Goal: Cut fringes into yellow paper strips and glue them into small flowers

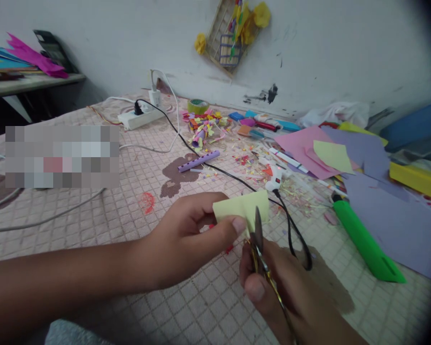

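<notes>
A small piece of pale yellow paper (241, 207) is pinched between the thumb and fingers of my left hand (201, 225), its free edge facing up and right. My right hand (276, 282) is closed around a pair of scissors (259, 230) with gold-coloured handles. The scissors point upward, and one blade lies in front of the paper near its lower right part; the other blade is mostly hidden behind the paper. Beyond the hands, a purple paper tube with dark holes (198, 161) rests on the checked cloth.
A hot glue gun (274, 177) with a black cord lies among paper scraps. Further right are a green cutter (366, 239) and purple sheets (398, 215). A power strip (140, 119), green tape (198, 106) and cut paper pieces (204, 125) sit toward the wall.
</notes>
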`<state>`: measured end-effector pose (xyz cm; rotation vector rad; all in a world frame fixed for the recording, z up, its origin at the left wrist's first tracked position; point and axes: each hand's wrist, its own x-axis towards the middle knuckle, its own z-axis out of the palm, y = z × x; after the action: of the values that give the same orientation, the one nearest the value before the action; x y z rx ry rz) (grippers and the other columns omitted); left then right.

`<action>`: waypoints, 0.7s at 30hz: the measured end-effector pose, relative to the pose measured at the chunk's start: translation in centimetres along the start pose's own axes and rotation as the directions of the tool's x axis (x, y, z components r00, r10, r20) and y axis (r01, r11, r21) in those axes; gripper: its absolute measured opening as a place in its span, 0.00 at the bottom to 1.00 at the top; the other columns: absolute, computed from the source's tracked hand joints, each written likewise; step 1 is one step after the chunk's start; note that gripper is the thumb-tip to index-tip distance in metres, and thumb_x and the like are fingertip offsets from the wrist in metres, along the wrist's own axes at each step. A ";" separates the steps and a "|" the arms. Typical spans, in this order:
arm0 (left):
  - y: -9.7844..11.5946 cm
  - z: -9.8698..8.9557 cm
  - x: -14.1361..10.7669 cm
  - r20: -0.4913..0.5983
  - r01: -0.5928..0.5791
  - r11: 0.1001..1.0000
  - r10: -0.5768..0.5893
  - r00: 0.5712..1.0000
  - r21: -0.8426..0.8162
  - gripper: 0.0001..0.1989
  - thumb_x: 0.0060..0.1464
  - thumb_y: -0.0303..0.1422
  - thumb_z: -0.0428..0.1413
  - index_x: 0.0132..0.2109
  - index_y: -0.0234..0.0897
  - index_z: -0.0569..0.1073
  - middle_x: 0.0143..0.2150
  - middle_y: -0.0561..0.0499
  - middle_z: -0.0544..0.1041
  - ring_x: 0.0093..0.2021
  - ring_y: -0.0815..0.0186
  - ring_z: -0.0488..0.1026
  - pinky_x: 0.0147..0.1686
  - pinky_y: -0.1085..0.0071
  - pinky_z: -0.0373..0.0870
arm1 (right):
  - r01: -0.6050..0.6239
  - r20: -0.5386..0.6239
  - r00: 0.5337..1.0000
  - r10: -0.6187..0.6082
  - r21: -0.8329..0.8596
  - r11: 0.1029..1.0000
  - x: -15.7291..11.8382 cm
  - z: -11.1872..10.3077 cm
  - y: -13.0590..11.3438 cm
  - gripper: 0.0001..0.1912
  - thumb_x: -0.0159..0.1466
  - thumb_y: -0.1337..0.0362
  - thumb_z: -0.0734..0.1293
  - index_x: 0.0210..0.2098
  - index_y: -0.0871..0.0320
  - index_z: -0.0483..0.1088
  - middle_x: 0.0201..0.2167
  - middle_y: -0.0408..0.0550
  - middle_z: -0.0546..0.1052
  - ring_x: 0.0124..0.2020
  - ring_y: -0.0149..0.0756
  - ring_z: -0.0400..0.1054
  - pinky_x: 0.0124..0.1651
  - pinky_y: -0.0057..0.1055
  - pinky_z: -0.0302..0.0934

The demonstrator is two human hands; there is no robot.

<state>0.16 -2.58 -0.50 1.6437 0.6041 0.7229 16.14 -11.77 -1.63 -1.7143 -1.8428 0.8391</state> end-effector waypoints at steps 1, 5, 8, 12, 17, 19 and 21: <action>0.0 0.0 0.0 0.002 0.003 1.000 -0.003 1.000 0.000 0.11 0.56 0.34 0.50 0.31 0.31 0.69 0.32 0.48 0.73 0.33 0.68 0.69 0.34 0.72 0.67 | 0.004 0.002 1.000 -0.004 0.000 1.000 0.0 0.0 -0.1 0.21 0.63 0.45 0.53 0.32 0.56 0.62 0.26 0.46 0.68 0.28 0.37 0.64 0.29 0.34 0.57; 0.1 0.0 0.1 -0.004 -0.001 1.000 0.001 1.000 0.013 0.11 0.56 0.35 0.50 0.30 0.31 0.69 0.31 0.49 0.72 0.32 0.69 0.68 0.33 0.72 0.67 | 0.006 -0.014 1.000 -0.006 0.007 1.000 0.0 -0.1 -0.3 0.21 0.63 0.45 0.54 0.32 0.56 0.64 0.27 0.46 0.69 0.29 0.37 0.65 0.30 0.34 0.58; 0.1 0.0 0.1 0.001 -0.001 1.000 0.001 1.000 0.019 0.12 0.56 0.35 0.50 0.30 0.31 0.68 0.31 0.49 0.72 0.32 0.69 0.68 0.33 0.72 0.67 | -0.007 -0.028 1.000 0.007 0.013 1.000 -0.1 -0.1 -0.2 0.21 0.62 0.45 0.54 0.32 0.55 0.64 0.27 0.46 0.70 0.28 0.37 0.65 0.30 0.34 0.58; 0.2 -0.1 0.0 0.009 -0.001 1.000 0.001 1.000 0.008 0.11 0.56 0.35 0.50 0.30 0.31 0.68 0.30 0.49 0.72 0.32 0.69 0.68 0.32 0.72 0.67 | 0.000 -0.015 1.000 0.001 0.008 1.000 -0.1 0.0 0.1 0.22 0.62 0.44 0.53 0.32 0.55 0.63 0.27 0.46 0.70 0.29 0.38 0.65 0.30 0.34 0.58; 0.2 -0.1 0.0 0.002 0.005 1.000 -0.005 1.000 -0.006 0.12 0.56 0.35 0.50 0.29 0.31 0.68 0.29 0.49 0.72 0.31 0.69 0.67 0.31 0.73 0.66 | 0.026 -0.036 0.999 -0.027 -0.016 1.000 -0.1 0.3 0.5 0.20 0.63 0.46 0.54 0.34 0.56 0.63 0.26 0.46 0.70 0.28 0.37 0.65 0.30 0.34 0.58; 0.2 -0.1 0.0 0.004 0.005 1.000 -0.005 1.000 -0.007 0.11 0.56 0.35 0.50 0.29 0.31 0.68 0.30 0.49 0.72 0.31 0.69 0.68 0.31 0.73 0.66 | 0.030 -0.037 0.999 -0.030 -0.010 1.000 -0.1 0.3 0.4 0.21 0.63 0.45 0.53 0.33 0.56 0.63 0.26 0.46 0.70 0.28 0.37 0.65 0.30 0.34 0.58; 0.1 -0.1 0.1 0.008 0.005 1.000 -0.005 1.000 -0.006 0.11 0.56 0.35 0.50 0.29 0.31 0.68 0.30 0.49 0.72 0.32 0.68 0.68 0.31 0.73 0.66 | 0.027 -0.038 0.999 -0.027 -0.010 1.000 -0.1 0.2 0.3 0.23 0.63 0.43 0.52 0.33 0.56 0.63 0.27 0.47 0.70 0.28 0.37 0.65 0.30 0.35 0.58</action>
<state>0.15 -2.48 -0.35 1.6378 0.6000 0.7139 16.19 -11.87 -2.01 -1.6954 -1.8434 0.7828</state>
